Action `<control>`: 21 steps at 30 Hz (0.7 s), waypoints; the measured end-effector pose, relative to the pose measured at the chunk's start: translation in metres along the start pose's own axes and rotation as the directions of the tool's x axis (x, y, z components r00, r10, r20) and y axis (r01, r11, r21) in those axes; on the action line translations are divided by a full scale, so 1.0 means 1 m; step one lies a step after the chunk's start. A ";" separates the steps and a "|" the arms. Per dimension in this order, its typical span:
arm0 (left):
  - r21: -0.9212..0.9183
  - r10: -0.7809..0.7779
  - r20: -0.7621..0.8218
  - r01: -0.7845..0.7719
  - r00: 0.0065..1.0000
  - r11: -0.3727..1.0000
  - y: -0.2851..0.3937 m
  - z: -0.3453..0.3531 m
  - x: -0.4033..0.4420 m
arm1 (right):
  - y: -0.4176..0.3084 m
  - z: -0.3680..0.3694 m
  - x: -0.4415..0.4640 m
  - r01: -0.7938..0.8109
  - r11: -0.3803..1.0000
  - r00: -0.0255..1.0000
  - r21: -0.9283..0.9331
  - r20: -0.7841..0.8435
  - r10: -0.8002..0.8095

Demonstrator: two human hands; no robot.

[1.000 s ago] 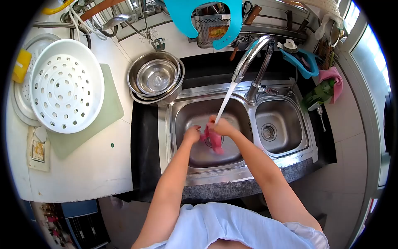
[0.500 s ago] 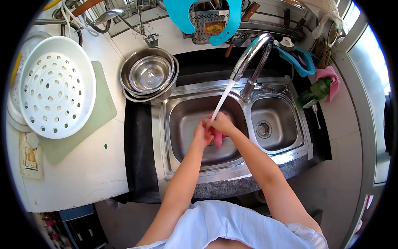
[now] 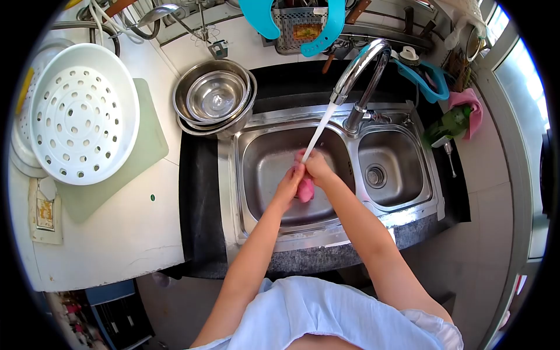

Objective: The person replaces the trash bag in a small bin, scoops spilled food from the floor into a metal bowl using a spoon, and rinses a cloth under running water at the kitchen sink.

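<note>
Over the larger sink basin [image 3: 262,175], my left hand [image 3: 289,184] and my right hand [image 3: 317,167] are close together, both closed on a bunched pink cloth [image 3: 305,191]. Part of the cloth hangs below my fingers. A stream of water [image 3: 319,129] runs from the chrome faucet [image 3: 364,64] down onto my hands and the cloth. The undersides of my fingers are hidden.
Nested steel bowls [image 3: 217,96] stand left of the sink. A white perforated basket [image 3: 84,114] rests over a green board [image 3: 149,140] on the left counter. At the right are a green bottle [image 3: 452,125], a pink rag [image 3: 471,111] and a smaller basin [image 3: 391,169].
My left hand has moved right to meet my right hand at the cloth. The cloth, earlier spread and hanging between them, is now bunched up. The camera view has shifted slightly.
</note>
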State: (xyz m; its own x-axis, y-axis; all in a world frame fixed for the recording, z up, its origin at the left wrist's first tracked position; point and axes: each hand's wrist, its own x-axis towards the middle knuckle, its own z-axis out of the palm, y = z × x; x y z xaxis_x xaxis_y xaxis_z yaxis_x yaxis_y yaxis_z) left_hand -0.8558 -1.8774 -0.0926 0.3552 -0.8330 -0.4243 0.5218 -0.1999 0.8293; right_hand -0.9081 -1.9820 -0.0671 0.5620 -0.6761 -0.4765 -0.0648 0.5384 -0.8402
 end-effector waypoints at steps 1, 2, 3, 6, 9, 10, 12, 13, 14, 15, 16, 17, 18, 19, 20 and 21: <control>0.002 -0.004 0.001 0.004 1.000 1.000 -0.007 -0.005 0.004 | -0.004 -0.002 -0.001 -0.002 1.000 1.000 0.003 -0.003 0.002; 0.242 0.181 0.024 -0.181 0.983 0.953 -0.016 -0.013 0.012 | -0.010 -0.007 -0.004 0.014 0.999 0.999 -0.034 0.043 -0.013; 0.459 0.349 0.091 -0.350 0.933 0.816 -0.020 -0.020 0.017 | -0.017 -0.013 -0.005 0.034 0.997 0.996 -0.070 0.090 -0.027; 0.788 0.326 0.024 -0.218 0.945 0.575 0.030 -0.018 -0.007 | -0.036 -0.029 -0.013 0.003 0.992 0.991 -0.124 0.133 0.014; 0.914 0.376 0.087 -0.224 0.923 0.338 0.065 -0.019 -0.014 | -0.057 -0.041 -0.031 -0.015 0.994 0.987 -0.106 0.159 0.032; 0.949 0.330 0.113 -0.200 0.937 0.244 0.073 -0.021 -0.015 | -0.056 -0.047 -0.032 0.143 0.956 0.948 -0.255 0.313 -0.058; 0.961 0.315 0.162 -0.222 0.935 0.166 0.088 -0.025 -0.013 | -0.051 -0.049 -0.035 0.491 0.742 0.815 -0.456 0.541 -0.207; 0.966 0.295 0.208 -0.243 0.933 0.089 0.095 -0.023 -0.013 | -0.050 -0.050 -0.038 0.490 0.743 0.817 -0.455 0.538 -0.209; 0.972 0.250 0.206 -0.227 0.946 0.057 0.102 -0.022 -0.015 | -0.050 -0.051 -0.039 0.530 0.598 0.834 -0.601 0.497 -0.239; 0.972 0.249 0.209 -0.229 0.946 0.054 0.104 -0.023 -0.013 | -0.055 -0.047 -0.045 0.537 0.430 0.844 -0.726 0.461 -0.276; 0.955 0.333 0.249 -0.288 0.909 0.075 0.106 -0.026 -0.011 | -0.055 -0.045 -0.050 0.448 0.637 0.892 -0.627 0.354 -0.279; 0.933 0.415 0.280 -0.347 0.866 0.093 0.106 -0.028 -0.009 | -0.050 -0.044 -0.047 0.449 0.637 0.892 -0.627 0.354 -0.280; 0.934 0.504 0.271 -0.350 0.820 0.067 0.101 -0.030 -0.006 | -0.042 -0.043 -0.045 0.467 0.526 0.884 -0.711 0.356 -0.304; 0.934 0.499 0.275 -0.351 0.822 0.064 0.094 -0.031 -0.007 | -0.034 -0.043 -0.045 0.474 0.408 0.873 -0.780 0.358 -0.330; 0.956 0.445 0.253 -0.292 0.859 0.018 0.088 -0.032 -0.006 | -0.029 -0.044 -0.042 0.460 0.365 0.872 -0.810 0.333 -0.360; 0.972 0.400 0.224 -0.232 0.889 -0.028 0.089 -0.029 -0.007 | -0.030 -0.044 -0.040 0.465 0.360 0.867 -0.809 0.335 -0.369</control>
State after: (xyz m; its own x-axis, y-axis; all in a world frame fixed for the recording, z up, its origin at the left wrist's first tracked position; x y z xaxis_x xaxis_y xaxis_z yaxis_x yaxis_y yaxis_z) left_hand -0.7893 -1.8742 -0.0260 0.3511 -0.9357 0.0359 -0.8510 -0.3028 0.4290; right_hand -0.9647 -1.9932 -0.0346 0.7872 -0.6165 -0.0164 -0.4285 -0.5275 -0.7336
